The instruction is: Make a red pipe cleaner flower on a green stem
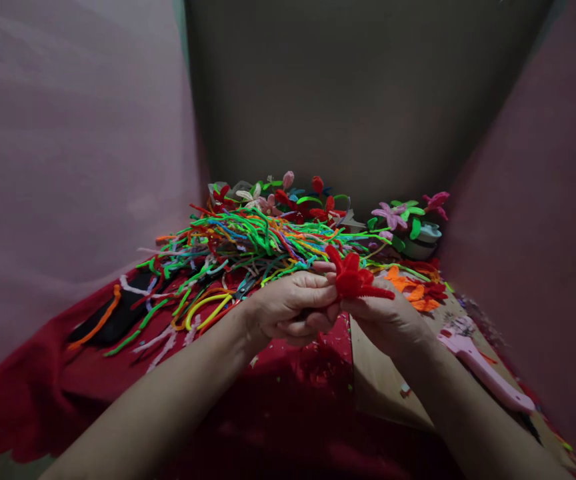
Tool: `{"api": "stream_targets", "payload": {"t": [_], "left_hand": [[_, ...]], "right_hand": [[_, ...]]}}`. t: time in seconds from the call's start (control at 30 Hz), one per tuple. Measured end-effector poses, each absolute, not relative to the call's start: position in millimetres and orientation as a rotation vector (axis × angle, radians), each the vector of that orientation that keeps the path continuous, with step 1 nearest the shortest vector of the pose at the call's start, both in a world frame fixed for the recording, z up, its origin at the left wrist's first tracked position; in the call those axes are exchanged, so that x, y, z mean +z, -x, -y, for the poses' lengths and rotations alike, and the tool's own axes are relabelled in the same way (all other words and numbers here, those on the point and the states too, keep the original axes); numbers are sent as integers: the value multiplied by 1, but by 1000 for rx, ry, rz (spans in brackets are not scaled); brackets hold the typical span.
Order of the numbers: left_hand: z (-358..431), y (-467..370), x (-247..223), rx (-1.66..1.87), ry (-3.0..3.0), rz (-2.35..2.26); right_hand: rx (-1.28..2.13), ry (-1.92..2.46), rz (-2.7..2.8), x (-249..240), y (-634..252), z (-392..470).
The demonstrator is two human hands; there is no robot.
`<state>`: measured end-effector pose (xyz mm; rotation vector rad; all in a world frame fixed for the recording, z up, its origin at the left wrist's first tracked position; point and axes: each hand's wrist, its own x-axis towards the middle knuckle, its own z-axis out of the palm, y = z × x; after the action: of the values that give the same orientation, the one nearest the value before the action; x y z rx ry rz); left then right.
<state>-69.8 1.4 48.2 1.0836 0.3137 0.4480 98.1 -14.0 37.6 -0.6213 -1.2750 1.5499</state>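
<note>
Between my two hands is a red pipe-cleaner flower (353, 277), its fuzzy petals spreading upward and out to the right. My left hand (301, 303) is closed, with its fingertips pinching the flower's left side near the base. From the right, my right hand (385, 317) grips the same flower low down, and its thumb lies along the lower petal. The flower's base is hidden by the fingers. Just behind my hands lies a big heap of colourful pipe cleaners (263, 233). Scissors with yellow handles (208, 310) rest left of my left wrist.
Finished pipe-cleaner flowers (318, 207) stand behind the heap, and more (393, 213) sit at the back right. Orange petals (413, 290) and a pink glue gun (488, 370) lie on a wooden board (383, 380). A black item (113, 313) is on the red cloth (93, 373).
</note>
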Motion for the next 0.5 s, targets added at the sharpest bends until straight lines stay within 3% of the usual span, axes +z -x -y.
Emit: {"api": "stream_targets", "payload": {"t": [0.5], "left_hand": [[15, 63, 59, 742, -1269, -635]], "right_hand": [[1416, 578, 934, 30, -78, 26]]}}
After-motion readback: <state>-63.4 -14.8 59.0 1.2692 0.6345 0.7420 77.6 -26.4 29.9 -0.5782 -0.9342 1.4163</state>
